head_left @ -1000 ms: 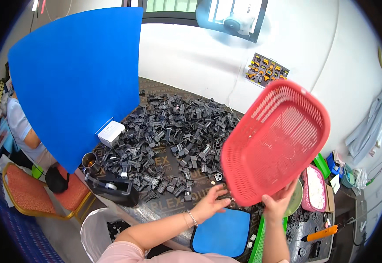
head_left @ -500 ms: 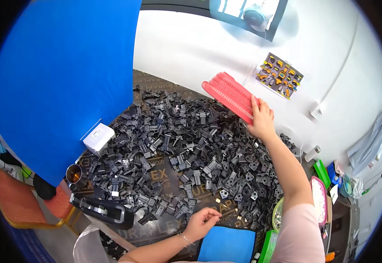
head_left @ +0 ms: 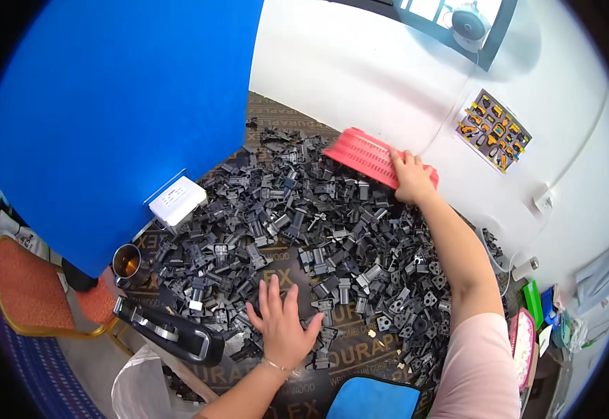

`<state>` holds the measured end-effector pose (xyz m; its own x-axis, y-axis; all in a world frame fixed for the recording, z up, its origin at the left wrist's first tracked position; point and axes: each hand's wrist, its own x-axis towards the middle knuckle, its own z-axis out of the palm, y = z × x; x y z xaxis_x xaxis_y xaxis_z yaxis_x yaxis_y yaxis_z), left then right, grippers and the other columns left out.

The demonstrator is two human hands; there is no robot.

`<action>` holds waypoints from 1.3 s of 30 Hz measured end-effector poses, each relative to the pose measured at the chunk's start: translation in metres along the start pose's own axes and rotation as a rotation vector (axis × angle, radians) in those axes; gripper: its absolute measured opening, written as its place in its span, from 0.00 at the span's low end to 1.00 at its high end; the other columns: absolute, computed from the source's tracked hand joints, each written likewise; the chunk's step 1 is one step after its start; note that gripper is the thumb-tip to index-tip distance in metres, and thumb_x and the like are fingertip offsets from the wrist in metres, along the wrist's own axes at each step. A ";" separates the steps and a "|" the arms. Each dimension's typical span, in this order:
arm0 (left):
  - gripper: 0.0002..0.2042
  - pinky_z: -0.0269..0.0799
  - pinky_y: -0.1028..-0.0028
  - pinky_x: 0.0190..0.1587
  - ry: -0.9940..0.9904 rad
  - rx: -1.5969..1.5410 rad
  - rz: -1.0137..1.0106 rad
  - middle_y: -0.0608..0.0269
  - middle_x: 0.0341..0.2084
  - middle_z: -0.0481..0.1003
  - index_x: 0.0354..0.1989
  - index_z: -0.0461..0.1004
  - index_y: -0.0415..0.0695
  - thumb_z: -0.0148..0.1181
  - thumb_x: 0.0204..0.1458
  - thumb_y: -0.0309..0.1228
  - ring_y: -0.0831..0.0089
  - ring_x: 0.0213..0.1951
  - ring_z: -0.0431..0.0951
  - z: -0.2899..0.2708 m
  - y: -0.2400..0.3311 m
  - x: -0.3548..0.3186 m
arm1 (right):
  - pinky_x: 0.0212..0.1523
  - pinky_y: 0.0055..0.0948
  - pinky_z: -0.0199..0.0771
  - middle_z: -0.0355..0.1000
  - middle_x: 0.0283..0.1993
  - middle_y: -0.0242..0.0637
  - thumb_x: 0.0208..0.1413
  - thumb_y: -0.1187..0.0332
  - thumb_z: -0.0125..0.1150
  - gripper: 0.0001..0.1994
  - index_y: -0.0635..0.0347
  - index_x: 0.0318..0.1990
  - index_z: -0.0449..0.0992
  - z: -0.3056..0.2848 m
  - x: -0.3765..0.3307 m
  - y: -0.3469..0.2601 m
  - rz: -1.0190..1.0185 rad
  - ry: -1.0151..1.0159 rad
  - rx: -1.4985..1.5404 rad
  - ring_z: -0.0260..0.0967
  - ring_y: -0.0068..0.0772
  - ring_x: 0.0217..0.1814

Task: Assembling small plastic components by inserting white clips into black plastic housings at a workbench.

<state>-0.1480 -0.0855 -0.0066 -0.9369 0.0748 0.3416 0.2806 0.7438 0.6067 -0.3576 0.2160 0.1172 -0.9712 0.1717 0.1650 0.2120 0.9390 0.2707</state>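
A red plastic basket [head_left: 364, 155] with slotted sides stands tilted at the far edge of the pile, close to the white wall. My right hand [head_left: 414, 180] grips its right end, fingers over the side and arm stretched out; the thumb is hidden. Its inside does not show. Many small black plastic parts [head_left: 294, 213] lie heaped across the dark, printed board [head_left: 360, 356]. With its fingers spread, my left hand [head_left: 282, 328] is over the near edge of the heap and holds nothing. I cannot tell whether its fingertips touch the board.
On the left are a tape dispenser [head_left: 168, 332], a metal cup [head_left: 130, 264] of brown liquid and a white box [head_left: 177, 200] beside a blue panel [head_left: 119, 119]. A blue mat [head_left: 374, 399] lies in front. A pink-rimmed tray [head_left: 523, 349] is at right.
The red basket has come down toward the far edge of the pile in my right hand. My left hand has moved forward from beside the blue mat and opened. The view has shifted.
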 end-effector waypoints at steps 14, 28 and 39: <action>0.42 0.26 0.37 0.61 -0.088 0.001 0.006 0.43 0.65 0.48 0.63 0.53 0.37 0.54 0.48 0.56 0.47 0.67 0.41 0.027 0.001 -0.008 | 0.60 0.57 0.52 0.51 0.64 0.51 0.27 0.76 0.64 0.52 0.50 0.68 0.46 -0.084 -0.101 -0.017 -0.495 -0.086 0.168 0.50 0.53 0.66; 0.38 0.21 0.37 0.59 -0.018 -0.208 0.296 0.42 0.63 0.48 0.62 0.54 0.38 0.54 0.49 0.53 0.44 0.66 0.41 0.021 0.030 -0.042 | 0.61 0.43 0.56 0.55 0.61 0.48 0.24 0.77 0.63 0.50 0.56 0.66 0.52 -0.194 -0.202 0.019 -0.555 0.023 0.293 0.55 0.55 0.60; 0.35 0.21 0.38 0.60 -0.059 -0.193 0.284 0.44 0.63 0.50 0.61 0.58 0.42 0.55 0.49 0.52 0.48 0.66 0.43 0.021 0.031 -0.040 | 0.63 0.36 0.58 0.56 0.63 0.47 0.36 0.81 0.54 0.38 0.55 0.63 0.59 -0.113 -0.083 0.032 -0.420 0.327 0.325 0.55 0.49 0.65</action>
<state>-0.1059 -0.0512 -0.0164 -0.8246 0.3034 0.4775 0.5609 0.5490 0.6197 -0.2577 0.1980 0.2189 -0.8704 -0.2834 0.4026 -0.2742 0.9582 0.0815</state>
